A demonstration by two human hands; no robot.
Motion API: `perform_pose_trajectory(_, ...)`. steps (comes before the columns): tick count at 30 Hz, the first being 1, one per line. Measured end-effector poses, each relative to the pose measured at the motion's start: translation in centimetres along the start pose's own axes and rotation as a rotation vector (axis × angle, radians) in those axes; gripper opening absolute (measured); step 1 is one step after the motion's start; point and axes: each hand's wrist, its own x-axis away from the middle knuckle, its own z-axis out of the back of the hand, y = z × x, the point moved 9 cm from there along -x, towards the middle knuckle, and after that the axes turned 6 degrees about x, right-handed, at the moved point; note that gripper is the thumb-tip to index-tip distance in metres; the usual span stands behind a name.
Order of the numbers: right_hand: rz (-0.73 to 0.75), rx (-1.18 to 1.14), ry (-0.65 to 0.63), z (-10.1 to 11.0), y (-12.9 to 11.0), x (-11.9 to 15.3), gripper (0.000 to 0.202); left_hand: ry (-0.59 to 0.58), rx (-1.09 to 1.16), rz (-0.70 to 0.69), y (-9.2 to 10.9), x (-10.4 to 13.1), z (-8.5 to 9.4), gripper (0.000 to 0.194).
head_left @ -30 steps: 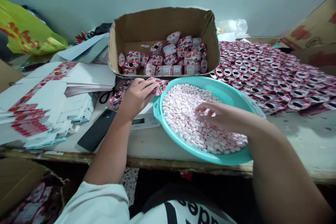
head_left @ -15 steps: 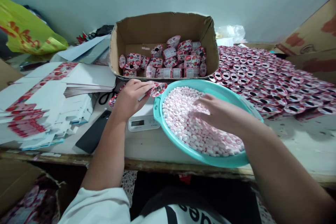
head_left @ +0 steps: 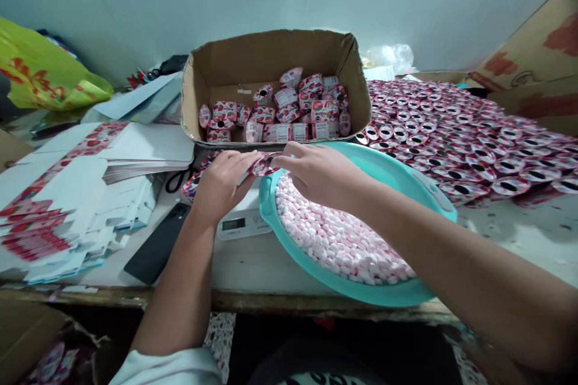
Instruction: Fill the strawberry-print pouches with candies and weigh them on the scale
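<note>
My left hand (head_left: 223, 183) is wrapped round a small red-and-pink printed box (head_left: 264, 164) with an oval end, above the white kitchen scale (head_left: 244, 222). At that end my right hand (head_left: 311, 171) has its fingers drawn together, touching the box or very close to it; what they hold is hidden. Under my right wrist stands a turquoise basin (head_left: 298, 252) full of small pale pink and white candies (head_left: 343, 237). More printed boxes (head_left: 194, 186) lie just left of my left hand, partly covered by it.
Behind, a cardboard box (head_left: 271, 51) holds several printed boxes. Many open-ended printed boxes (head_left: 451, 126) are packed at the right. Flat white cartons (head_left: 63, 174), a dark phone (head_left: 158, 243) and black scissors (head_left: 178, 179) lie left. A yellow-green bag (head_left: 49, 66) sits far left.
My right hand has risen out of the candies and moved left to the end of the printed box. My left hand still holds the box. The view has tilted slightly up.
</note>
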Motion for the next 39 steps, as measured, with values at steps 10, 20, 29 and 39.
perform_pose_trajectory(10,-0.050,-0.110,-0.047,-1.4,0.4,0.5,0.042,-0.008,-0.043,-0.046,1.3,-0.3,-0.6,0.039)
perform_pose_trajectory(20,-0.035,-0.329,-0.062,-0.9,1.3,0.7,0.039,0.061,-0.105,-0.080,1.7,-0.2,0.0,0.042)
perform_pose_trajectory(29,-0.088,-0.433,-0.073,-1.4,2.0,0.6,0.036,0.082,-0.170,-0.134,2.7,-0.4,-0.3,0.039)
perform_pose_trajectory(39,-0.100,-0.458,-0.016,-1.1,2.1,0.9,0.048,0.113,-0.185,-0.122,2.3,-0.4,-0.3,0.043)
